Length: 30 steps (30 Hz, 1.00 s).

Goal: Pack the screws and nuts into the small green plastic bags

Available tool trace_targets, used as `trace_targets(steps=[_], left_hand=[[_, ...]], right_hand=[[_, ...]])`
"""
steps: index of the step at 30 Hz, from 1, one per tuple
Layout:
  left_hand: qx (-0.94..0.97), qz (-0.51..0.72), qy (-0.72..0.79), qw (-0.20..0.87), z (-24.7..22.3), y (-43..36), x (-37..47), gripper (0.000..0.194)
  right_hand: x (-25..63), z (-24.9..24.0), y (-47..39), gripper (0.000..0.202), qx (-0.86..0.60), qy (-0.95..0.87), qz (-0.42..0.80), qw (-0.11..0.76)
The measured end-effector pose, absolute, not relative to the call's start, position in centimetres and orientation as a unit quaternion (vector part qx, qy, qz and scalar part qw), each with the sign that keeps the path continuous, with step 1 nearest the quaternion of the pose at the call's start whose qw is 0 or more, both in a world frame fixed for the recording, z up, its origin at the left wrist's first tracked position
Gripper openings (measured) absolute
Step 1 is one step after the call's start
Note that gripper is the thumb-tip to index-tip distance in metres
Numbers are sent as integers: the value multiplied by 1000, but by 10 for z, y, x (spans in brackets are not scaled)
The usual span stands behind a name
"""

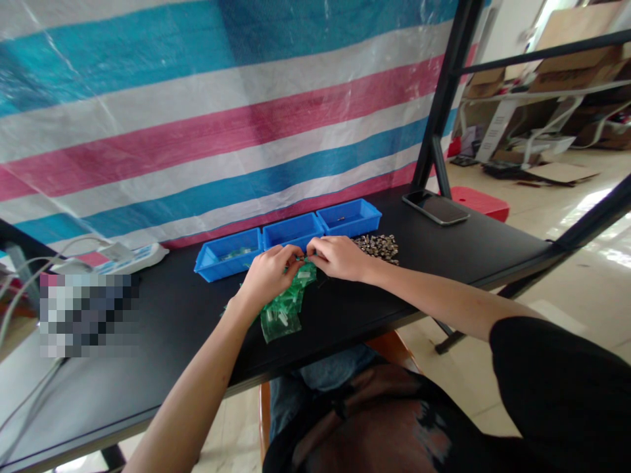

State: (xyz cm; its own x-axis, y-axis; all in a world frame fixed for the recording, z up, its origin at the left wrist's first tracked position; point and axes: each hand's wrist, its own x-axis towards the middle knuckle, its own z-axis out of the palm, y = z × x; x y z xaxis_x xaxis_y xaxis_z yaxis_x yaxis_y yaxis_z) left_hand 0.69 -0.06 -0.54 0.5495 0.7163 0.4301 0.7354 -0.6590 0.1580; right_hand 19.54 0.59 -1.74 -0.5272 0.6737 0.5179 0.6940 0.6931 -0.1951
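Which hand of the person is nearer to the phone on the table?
Right. The right hand is left of the phone, beside the small pieces; the left hand is farther left.

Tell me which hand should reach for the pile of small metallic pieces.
Right, probably: the right hand is close beside the metallic pieces; the left hand is farther away.

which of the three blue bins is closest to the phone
The right-hand blue bin, at the row's end toward the phone; the middle bin and left bin are farther away.
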Motion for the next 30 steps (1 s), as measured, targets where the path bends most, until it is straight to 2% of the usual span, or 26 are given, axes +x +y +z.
trace_targets(steps=[30], left_hand=[[-886, -251, -390, 16, -10, 3, 6, 15]], right_hand=[[195, -18, 6, 13, -381, -869, -18, 315]])
